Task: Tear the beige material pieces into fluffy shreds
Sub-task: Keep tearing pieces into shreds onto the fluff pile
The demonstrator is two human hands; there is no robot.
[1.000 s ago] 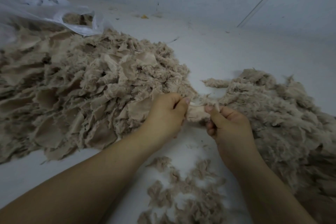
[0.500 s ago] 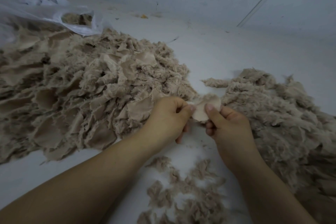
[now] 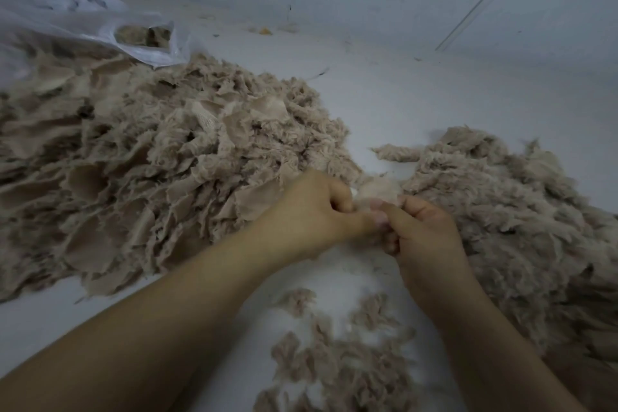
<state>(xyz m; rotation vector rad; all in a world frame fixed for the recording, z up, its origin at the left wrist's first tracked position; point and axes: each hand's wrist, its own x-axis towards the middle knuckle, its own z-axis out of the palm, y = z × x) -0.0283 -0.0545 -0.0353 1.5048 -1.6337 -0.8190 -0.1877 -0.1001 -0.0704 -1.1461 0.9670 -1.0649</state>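
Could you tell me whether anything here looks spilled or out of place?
Only a loose scatter of shreds lies on the white surface near the arms, apart from the two big heaps. Both hands pinch one beige piece.

Head view. Left hand [image 3: 311, 211] and right hand [image 3: 424, 237] meet at the middle of the pale floor [image 3: 418, 90], thumbs touching, both pinching one small beige piece [image 3: 379, 190] between curled fingers. Piece is raised just above the knuckles; its edge looks fuzzy, detail blurred.

Large heap of flat untorn pieces [image 3: 150, 170] covers the left side of the floor, reaching the left edge. Heap of fluffy shreds [image 3: 508, 221] lies along the right edge, just beside the right hand. Loose scraps [image 3: 337, 358] sit near the bottom edge between the forearms.

Clear plastic bag [image 3: 100, 27] at the far left corner, partly overlapping the untorn heap, beige material visible inside.
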